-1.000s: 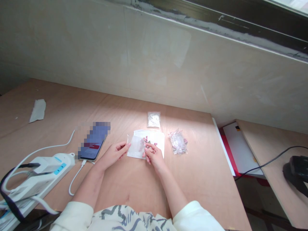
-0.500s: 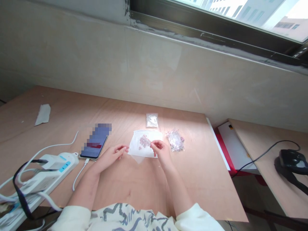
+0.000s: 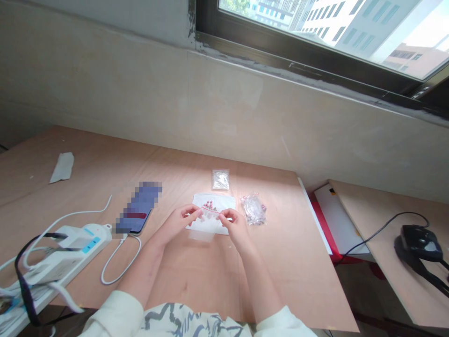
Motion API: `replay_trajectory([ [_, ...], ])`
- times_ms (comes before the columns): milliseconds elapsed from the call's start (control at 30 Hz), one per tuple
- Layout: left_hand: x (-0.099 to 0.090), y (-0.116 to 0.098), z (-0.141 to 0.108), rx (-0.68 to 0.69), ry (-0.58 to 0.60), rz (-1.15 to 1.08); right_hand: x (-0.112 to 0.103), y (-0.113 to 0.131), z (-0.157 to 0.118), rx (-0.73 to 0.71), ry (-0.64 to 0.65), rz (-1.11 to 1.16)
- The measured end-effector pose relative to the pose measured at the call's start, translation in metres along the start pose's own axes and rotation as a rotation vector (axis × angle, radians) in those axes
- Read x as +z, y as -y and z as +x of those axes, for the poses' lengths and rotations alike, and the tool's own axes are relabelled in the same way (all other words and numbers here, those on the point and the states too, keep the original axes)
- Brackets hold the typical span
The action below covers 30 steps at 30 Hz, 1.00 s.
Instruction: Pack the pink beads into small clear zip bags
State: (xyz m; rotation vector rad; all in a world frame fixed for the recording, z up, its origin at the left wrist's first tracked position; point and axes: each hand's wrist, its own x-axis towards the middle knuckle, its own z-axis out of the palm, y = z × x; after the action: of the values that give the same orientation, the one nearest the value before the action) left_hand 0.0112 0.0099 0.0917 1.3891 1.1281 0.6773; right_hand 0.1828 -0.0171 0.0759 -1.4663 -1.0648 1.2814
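Strand (image 3: 211,210), thin and pink, runs between our two hands, over a white sheet (image 3: 228,201) on the wooden surface (image 3: 196,285); our left hand (image 3: 184,219) has its grip pinched together on one end, thumb against fingers, and our right hand (image 3: 232,222) has its grip clamped likewise on the other end. Small pink beads (image 3: 209,204) lie on the sheet just beyond the strand; below them we see a translucent sleeve (image 3: 201,236) reaching past the sheet's near edge. A clear packet (image 3: 220,179) sits just behind the sheet; a crinkled bag (image 3: 254,209) with pinkish pieces inside rests to its right, near our right hand; we cannot make out the contents of either closely. Left of our left hand lies a phone (image 3: 140,213), its screen partly blurred, with a white cable (image 3: 121,243) at its near end; beside it stands a power strip (image 3: 94,241) full of plugs.
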Motion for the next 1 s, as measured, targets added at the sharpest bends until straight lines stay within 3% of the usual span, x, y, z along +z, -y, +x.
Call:
replay_trajectory([
  [167,0.001,0.006,0.006,-0.009,-0.007,-0.061,0.001,0.002,0.006,-0.016,-0.056,-0.024],
  [333,0.005,0.007,0.016,-0.036,-0.056,-0.116,0.003,0.001,0.011,0.046,0.089,0.094],
  [567,0.012,-0.005,0.027,-0.08,0.181,-0.056,-0.001,-0.007,0.026,-0.004,0.027,0.063],
  [800,0.024,-0.009,0.05,-0.051,0.223,-0.002,-0.014,0.0,0.033,0.075,0.147,0.191],
  [900,0.026,-0.011,0.054,-0.047,0.311,0.015,-0.015,-0.002,0.034,0.066,0.112,0.212],
  [1000,0.026,-0.009,0.055,-0.042,0.308,0.014,-0.012,-0.004,0.036,0.05,0.018,0.163],
])
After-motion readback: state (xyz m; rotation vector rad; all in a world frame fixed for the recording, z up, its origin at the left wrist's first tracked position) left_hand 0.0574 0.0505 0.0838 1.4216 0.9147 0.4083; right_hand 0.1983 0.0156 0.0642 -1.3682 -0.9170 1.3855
